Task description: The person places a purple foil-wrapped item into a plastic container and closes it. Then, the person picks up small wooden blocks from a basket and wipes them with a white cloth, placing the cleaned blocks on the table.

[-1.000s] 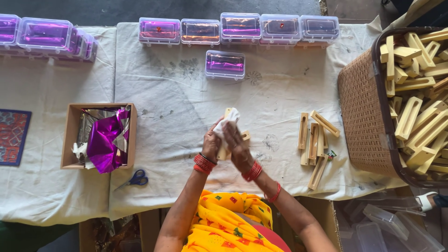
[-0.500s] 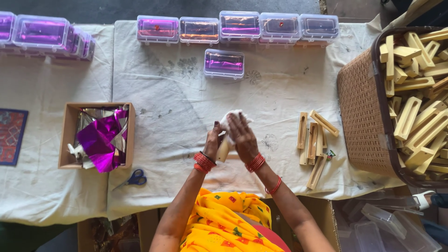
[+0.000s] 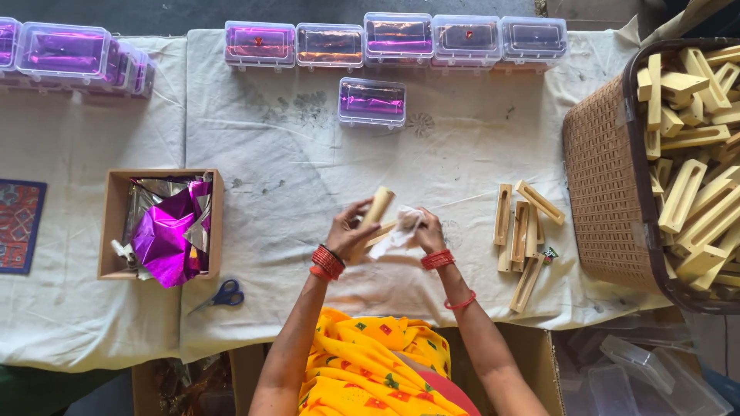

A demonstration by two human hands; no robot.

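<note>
Since half a second ago the two hands have drawn slightly apart and the wooden piece [image 3: 378, 208], then hidden upright between them, now shows most of its length, tilted up and away from the body. Left hand [image 3: 347, 233] has its fingers [image 3: 356, 222] closed around the lower end of that pale wooden piece, so the long axis runs from the left palm diagonally up and to the right, its free end standing clear above both hands. Right hand [image 3: 426, 231] sits just right of the piece, fingers pinched shut on a crumpled white cloth [image 3: 397, 233], and the cloth touches the lower part of the wood between the two hands. So the piece lies to the left of the right fingers and close against them, while the left hand is the one that carries it. Both hands hover over the cloth-covered surface [image 3: 308, 154]. Further right of the right fingers lies a small cluster of similar wooden pieces [image 3: 520, 231], and beyond them a brown basket [image 3: 605, 177] full of more. Well to the left of the left fingers sit scissors [image 3: 225, 293] and a cardboard box [image 3: 108, 223] holding purple foil [image 3: 166, 239].
</note>
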